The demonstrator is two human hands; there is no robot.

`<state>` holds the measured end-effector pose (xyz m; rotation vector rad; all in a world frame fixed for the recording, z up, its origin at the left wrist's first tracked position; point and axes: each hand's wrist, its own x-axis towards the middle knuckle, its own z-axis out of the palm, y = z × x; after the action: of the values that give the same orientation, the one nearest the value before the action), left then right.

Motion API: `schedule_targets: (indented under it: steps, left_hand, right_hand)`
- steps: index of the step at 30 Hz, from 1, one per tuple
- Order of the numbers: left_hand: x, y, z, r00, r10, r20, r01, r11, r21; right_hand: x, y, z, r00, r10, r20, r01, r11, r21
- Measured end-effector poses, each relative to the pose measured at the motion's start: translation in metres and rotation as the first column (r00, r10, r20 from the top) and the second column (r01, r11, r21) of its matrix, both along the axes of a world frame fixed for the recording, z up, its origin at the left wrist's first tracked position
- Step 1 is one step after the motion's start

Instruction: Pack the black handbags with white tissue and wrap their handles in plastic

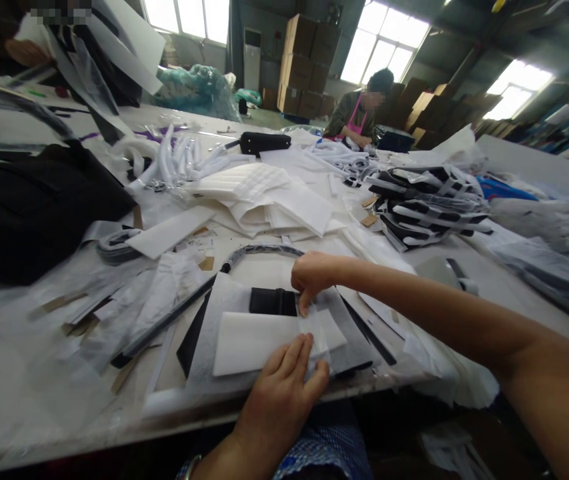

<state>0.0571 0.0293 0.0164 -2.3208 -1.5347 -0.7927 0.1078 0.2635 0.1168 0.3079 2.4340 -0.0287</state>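
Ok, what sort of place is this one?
Likely a factory packing or assembly floor: stacked cardboard boxes by high windows, a long worktable heaped with white foam sheets, and another worker seated farther along.

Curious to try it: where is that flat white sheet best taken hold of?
I'd pinch the white sheet by its free left short edge, coming from the left. It is thin and lies flat on the grey pad, so only an edge offers purchase, and the left hand and right hand occupy its right end.

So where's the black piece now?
The black piece lies low centre in the head view, on the table, just left of the right hand and behind the white sheet under the left hand.
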Motion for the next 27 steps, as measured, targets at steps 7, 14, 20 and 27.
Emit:
schedule_targets:
  steps: [7,14,20,27]
  left_hand:
    - [-0.001,-0.001,0.002,1.000,0.012,0.029,-0.013,0.999,0.030]
    - [-0.001,0.000,-0.004,0.999,0.025,0.030,-0.027,0.998,0.050]
    - [0.000,-0.002,-0.008,1.000,0.023,-0.003,-0.023,1.000,0.021]
    - [-0.001,-0.002,-0.006,1.000,0.024,-0.009,-0.024,1.000,-0.001]
  right_hand:
    - [0.009,0.045,-0.039,0.931,-0.364,-0.015,0.331,0.863,-0.382]
    - [0.040,0.053,-0.035,0.795,-0.548,-0.260,0.432,0.813,-0.390]
    - [0.069,0.001,-0.027,0.784,-0.516,-0.344,0.360,0.831,-0.425]
    - [0.053,0.004,-0.042,0.793,-0.604,-0.079,0.485,0.705,-0.518]
